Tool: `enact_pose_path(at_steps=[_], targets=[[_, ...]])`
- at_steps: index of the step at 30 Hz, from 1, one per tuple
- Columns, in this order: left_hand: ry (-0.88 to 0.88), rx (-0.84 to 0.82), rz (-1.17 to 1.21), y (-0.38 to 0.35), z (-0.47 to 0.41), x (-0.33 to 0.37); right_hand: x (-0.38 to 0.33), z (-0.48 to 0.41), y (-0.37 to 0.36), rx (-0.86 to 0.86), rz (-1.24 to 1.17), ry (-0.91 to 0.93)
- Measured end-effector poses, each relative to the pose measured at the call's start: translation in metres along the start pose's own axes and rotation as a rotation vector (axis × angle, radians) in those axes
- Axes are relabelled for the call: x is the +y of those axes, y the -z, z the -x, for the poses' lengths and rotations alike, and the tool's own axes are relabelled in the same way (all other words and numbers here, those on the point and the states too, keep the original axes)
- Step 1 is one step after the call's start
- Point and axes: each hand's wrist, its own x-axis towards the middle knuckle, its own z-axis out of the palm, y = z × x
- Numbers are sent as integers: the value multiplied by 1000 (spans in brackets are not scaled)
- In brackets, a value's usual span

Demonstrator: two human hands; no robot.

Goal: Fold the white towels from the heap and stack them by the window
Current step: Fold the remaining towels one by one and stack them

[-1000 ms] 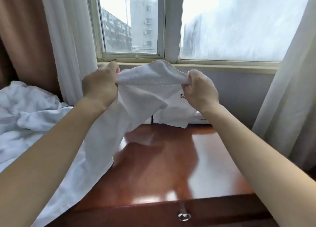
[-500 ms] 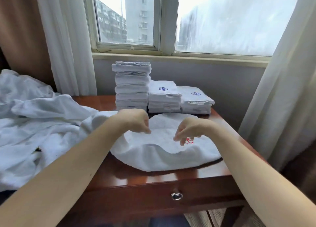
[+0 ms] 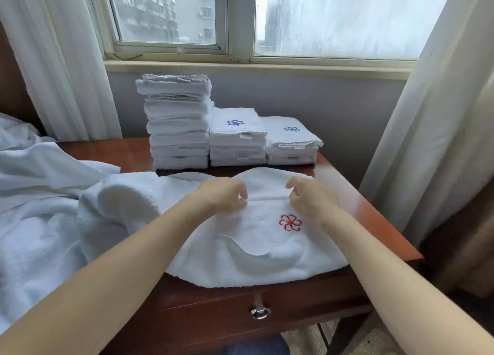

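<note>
The window (image 3: 171, 12), which one second ago was half covered by the towel held up in both hands, now shows in full, with a white curtain (image 3: 53, 60) at its left. The heap (image 3: 40, 207) of white towels lies to the left of the desk (image 3: 120, 154) and comes over its left edge. We see the towel (image 3: 267, 261) now spread flat on the near half of the desk. Its front border hangs over the near edge and its left end runs into the heap.

Three stacks stand side by side along the far edge under the window, touching one another. They are the tall stack (image 3: 177, 119) at the left, the middle stack (image 3: 236, 143), and the low stack (image 3: 291, 141) toward the far right corner. The two forearms cross the heap and the towel and hide parts of them.

The left hand (image 3: 223, 197) rests at the towel's stitched line with its fingers curled, thumb and forefinger close together. We cannot tell if they pinch the cloth. The right hand (image 3: 311, 198) is loosely curled, with its fingertips just above the same line. A red emblem (image 3: 290, 222) lies beside the right wrist. A metal drawer handle (image 3: 259, 312) sits below the near edge.
</note>
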Motion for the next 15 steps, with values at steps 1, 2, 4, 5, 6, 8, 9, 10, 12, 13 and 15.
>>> enact_pose_path(at_steps=[1, 2, 4, 5, 6, 8, 9, 10, 12, 13, 15], targets=[[-17, 13, 25, 1, -5, 3, 3, 1, 3, 36, 34, 1], [-34, 23, 50, 1, -9, 6, 5, 2, 5, 54, 79, 1], [-50, 68, 94, 4, -17, 11, 9, -2, 9, 19, 180, -15], [-45, 108, 110, 5, -21, 14, 11, -5, 12, -8, 209, -28], [-34, 153, 120, 6, -26, 15, 14, -9, 14, -18, 222, -40], [-1, 219, 131, 8, -38, 16, 18, -19, 18, 30, 195, -33], [16, 228, 130, 7, -46, 16, 20, -25, 18, 58, 154, -11], [27, 214, 120, 7, -53, 14, 20, -31, 17, 57, 107, 24], [31, 132, 67, 4, -66, 12, 19, -45, 14, -50, 41, 85], [28, 85, 35, 1, -71, 11, 19, -51, 12, -114, 34, 98], [14, 13, 7, -4, -80, 9, 18, -63, 5, -215, 44, 112]])
